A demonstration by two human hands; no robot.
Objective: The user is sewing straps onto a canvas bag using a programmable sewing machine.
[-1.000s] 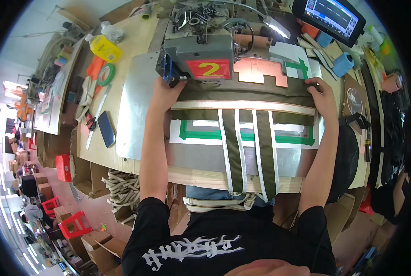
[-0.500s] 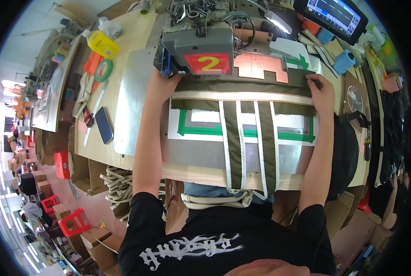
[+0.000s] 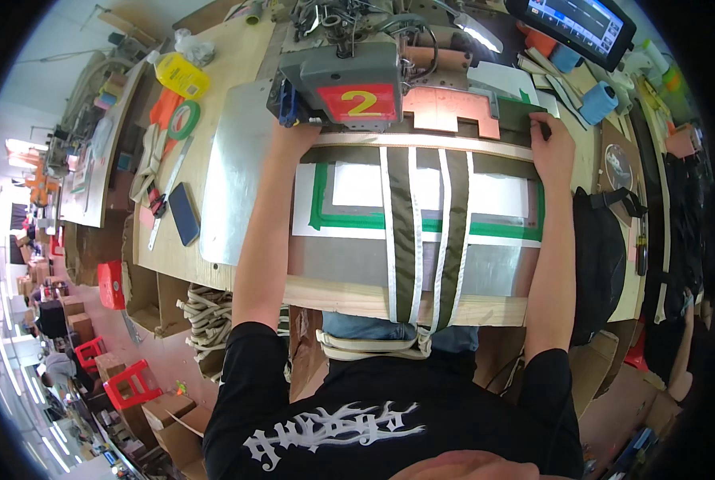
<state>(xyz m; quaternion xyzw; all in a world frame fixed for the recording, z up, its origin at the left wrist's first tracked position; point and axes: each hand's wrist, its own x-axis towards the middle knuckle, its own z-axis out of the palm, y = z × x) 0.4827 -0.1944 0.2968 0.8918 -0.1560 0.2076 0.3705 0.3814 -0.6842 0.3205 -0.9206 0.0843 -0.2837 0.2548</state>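
Note:
An olive fabric piece (image 3: pixel 501 168) with a cream band (image 3: pixel 453 142) lies across the sewing machine's plate, its far part under the machine head (image 3: pixel 349 92). Two olive straps with white edges (image 3: pixel 401 240) run from it toward me and over the table's front edge. At its left end my left hand (image 3: pixel 296 142) reaches in beside the machine head, with its fingertips hidden there. My right hand (image 3: pixel 553 148) is closed at the far right corner, thumb and forefinger curled together on the fabric. A copper-coloured notched plate (image 3: pixel 453 110) rests over the fabric's far part.
Green tape (image 3: pixel 357 222) frames a white sheet on the metal plate. To the left lie a phone (image 3: pixel 184 214), a steel ruler (image 3: pixel 169 192), a green tape roll (image 3: pixel 183 120) and a yellow bottle (image 3: pixel 180 76). Blue thread (image 3: pixel 599 102) and a screen (image 3: pixel 573 30) stand right. A black bag (image 3: pixel 597 268) hangs right.
Both hands have moved the fabric away from me, deeper under the machine head. Its cream band now lies closer to the copper plate, and the straps have slid along with it.

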